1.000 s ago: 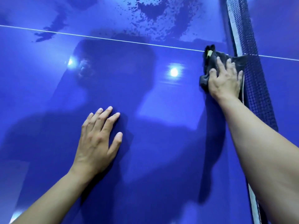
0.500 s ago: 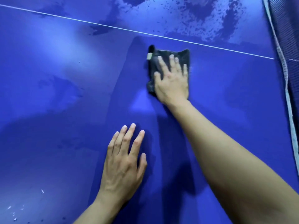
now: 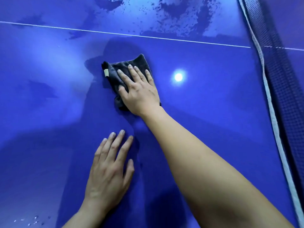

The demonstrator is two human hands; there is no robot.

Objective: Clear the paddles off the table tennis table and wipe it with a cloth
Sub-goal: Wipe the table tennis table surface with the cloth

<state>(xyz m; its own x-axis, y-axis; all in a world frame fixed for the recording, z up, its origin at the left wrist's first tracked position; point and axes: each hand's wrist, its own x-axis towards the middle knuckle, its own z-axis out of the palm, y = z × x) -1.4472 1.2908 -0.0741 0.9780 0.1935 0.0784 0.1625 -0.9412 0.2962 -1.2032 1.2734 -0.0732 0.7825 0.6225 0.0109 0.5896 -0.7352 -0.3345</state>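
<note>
— Blue tabletop (image 3: 213,120) condition?
— Right hand (image 3: 139,92) presses the dark cloth (image 3: 113,74) mid-surface, fingers straight; left hand (image 3: 108,170) rests flat, holding nothing. Apply even pressure; overlap strokes toward the wet patches (image 3: 177,18).

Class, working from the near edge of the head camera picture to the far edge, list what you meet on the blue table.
The left hand flat on the table → right hand pressing the dark cloth → white line → wet patches.
</note>
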